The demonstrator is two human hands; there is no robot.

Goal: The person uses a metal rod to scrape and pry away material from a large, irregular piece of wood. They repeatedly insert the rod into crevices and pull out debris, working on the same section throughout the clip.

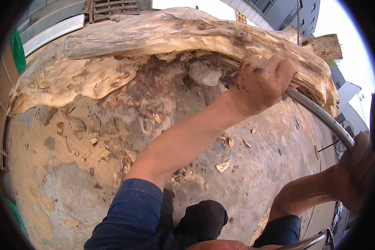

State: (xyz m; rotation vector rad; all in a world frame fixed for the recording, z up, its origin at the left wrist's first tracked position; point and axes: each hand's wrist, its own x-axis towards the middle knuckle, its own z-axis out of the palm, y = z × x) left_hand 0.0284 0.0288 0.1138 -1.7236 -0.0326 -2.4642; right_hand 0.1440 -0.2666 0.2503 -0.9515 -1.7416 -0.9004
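A large, pale, bark-stripped log (171,35) with a gnarled, flaring base lies across the ground ahead of me. My left hand (262,85), smudged with dark dirt, is closed in a fist round a long grey metal bar (321,114) close to the log's underside. Farther back along the same bar, at the right rim, my right hand (357,173) is wrapped round it, partly in shadow. The bar slants up and left toward the log; its far end is hidden behind my left hand and the wood, so I cannot tell whether it touches the log.
Wood chips (223,166), bark scraps and sawdust lie on the concrete ground (71,179). Below the log sits a greyish lump (206,75). Wooden pallets (114,7) stand behind it, brown cartons (2,83) at the left rim. Another cut log end (326,46) juts out at the far right.
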